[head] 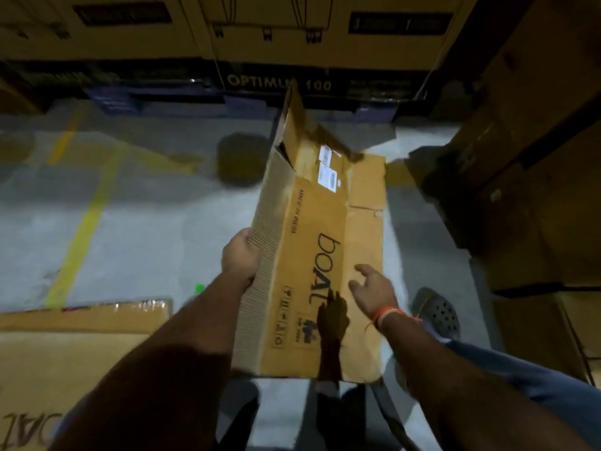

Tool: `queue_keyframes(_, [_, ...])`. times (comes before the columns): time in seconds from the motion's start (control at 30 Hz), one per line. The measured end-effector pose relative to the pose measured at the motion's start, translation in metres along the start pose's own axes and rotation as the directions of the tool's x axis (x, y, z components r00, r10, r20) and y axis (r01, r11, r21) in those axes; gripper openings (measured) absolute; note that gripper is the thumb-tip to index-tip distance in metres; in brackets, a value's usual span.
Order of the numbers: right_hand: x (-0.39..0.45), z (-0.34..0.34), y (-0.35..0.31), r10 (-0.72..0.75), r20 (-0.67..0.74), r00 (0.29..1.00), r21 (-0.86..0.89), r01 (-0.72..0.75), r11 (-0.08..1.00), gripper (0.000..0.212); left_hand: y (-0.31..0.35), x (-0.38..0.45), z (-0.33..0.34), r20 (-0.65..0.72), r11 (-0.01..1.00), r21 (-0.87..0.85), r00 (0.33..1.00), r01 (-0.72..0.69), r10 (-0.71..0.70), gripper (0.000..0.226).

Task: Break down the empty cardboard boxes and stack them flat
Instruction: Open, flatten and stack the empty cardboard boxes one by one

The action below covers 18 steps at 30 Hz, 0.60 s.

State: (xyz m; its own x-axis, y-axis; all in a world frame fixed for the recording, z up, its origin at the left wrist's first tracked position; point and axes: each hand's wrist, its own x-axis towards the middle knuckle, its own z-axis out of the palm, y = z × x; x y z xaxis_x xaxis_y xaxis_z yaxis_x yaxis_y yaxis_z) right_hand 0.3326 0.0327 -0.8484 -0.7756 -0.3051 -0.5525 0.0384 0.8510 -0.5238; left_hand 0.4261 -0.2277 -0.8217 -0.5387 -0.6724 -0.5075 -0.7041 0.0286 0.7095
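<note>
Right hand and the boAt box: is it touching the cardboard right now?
Cannot tell. In the head view the right hand is spread open over the box, casting a separate shadow on the panel, but no clear gap or contact shows. The left hand grips the box's edge.

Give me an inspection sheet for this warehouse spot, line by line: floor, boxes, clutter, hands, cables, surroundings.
Surface: grey concrete floor with yellow painted lines.
Job's things: boAt carton held above the floor, partly collapsed, far flaps raised; flattened cardboard lying lower left.
Clutter: small green speck on the floor.
Grippers: left hand grips the carton's left edge; right hand open, fingers spread over the carton's top face, contact unclear.
Cables: nothing seen.
Surroundings: stacked cartons at right; printed boxes ahead; a shoe near the carton.
</note>
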Motion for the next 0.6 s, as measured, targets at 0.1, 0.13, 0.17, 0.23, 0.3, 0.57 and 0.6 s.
queue_keyframes(0.1, [0.036, 0.002, 0.035, 0.203, -0.027, 0.979, 0.045, -0.202, 0.978, 0.050, -0.016, 0.014, 0.004, -0.093, 0.995, 0.095, 0.996, 0.016, -0.007, 0.035])
queue_keyframes(0.13, [0.047, 0.003, 0.044, 0.254, -0.018, 0.967, 0.065, -0.252, 0.966, 0.051, -0.023, 0.022, 0.006, -0.101, 0.992, 0.120, 0.995, 0.023, -0.011, 0.032])
queue_keyframes(0.17, [0.056, 0.006, 0.050, 0.297, -0.009, 0.955, 0.077, -0.295, 0.952, 0.053, -0.029, 0.029, 0.007, -0.104, 0.990, 0.142, 0.995, 0.020, -0.005, 0.028])
queue_keyframes(0.23, [0.075, 0.013, 0.063, 0.356, 0.006, 0.934, 0.092, -0.355, 0.930, 0.054, -0.043, 0.040, 0.010, -0.099, 0.985, 0.171, 0.995, 0.002, 0.015, 0.025])
queue_keyframes(0.3, [0.089, 0.023, 0.075, 0.396, 0.021, 0.918, 0.134, -0.395, 0.909, 0.056, -0.058, 0.050, 0.013, -0.085, 0.980, 0.201, 0.996, -0.003, 0.021, 0.026])
queue_keyframes(0.57, [0.124, 0.045, 0.113, 0.491, 0.028, 0.871, 0.129, -0.490, 0.862, 0.064, -0.092, 0.076, 0.034, -0.051, 0.957, 0.286, 0.998, 0.053, -0.040, 0.034])
queue_keyframes(0.6, [0.126, 0.045, 0.116, 0.502, 0.026, 0.865, 0.127, -0.501, 0.856, 0.065, -0.094, 0.080, 0.038, -0.045, 0.954, 0.292, 0.997, 0.070, -0.059, 0.035])
